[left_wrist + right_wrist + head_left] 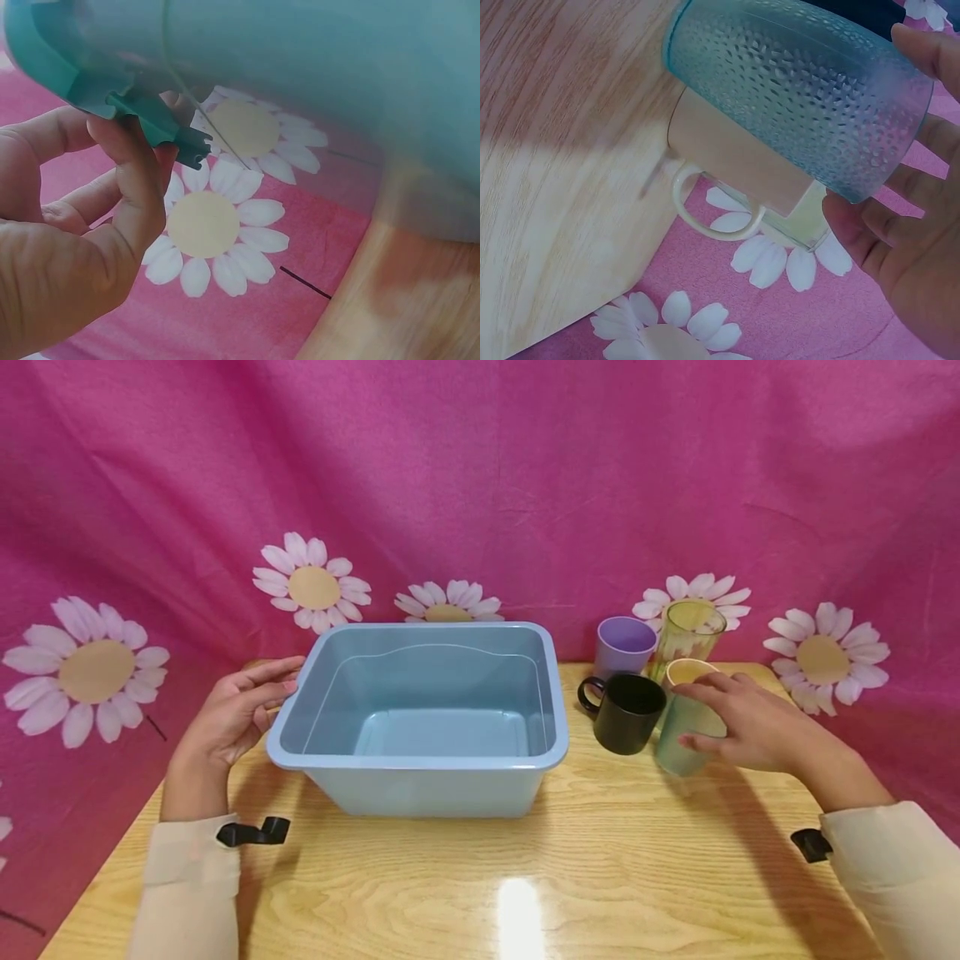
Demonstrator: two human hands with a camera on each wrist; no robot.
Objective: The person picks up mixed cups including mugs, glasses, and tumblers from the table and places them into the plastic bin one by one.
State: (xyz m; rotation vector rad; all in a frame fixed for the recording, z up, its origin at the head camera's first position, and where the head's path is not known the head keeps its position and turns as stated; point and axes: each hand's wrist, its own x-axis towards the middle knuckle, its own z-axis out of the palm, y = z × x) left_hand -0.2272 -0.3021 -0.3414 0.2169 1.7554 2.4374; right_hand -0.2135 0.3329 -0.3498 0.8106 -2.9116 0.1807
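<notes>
A light blue plastic basin stands on the table, its inside bare. At its left rim my left hand pinches the edge; the left wrist view shows thumb and fingers curled at the green-looking rim. My right hand is spread around the upper part of a blue-green textured tumbler, which stands upright. Seen from the right wrist, the fingers and thumb lie to either side of the tumbler's mouth. Behind it is a cream mug with a handle, mostly hidden in the head view.
Left of the tumbler stands a black mug, its handle toward the basin. Farther back are a purple cup and a tall yellow-green glass. A pink cloth with white flowers hangs behind the wooden table.
</notes>
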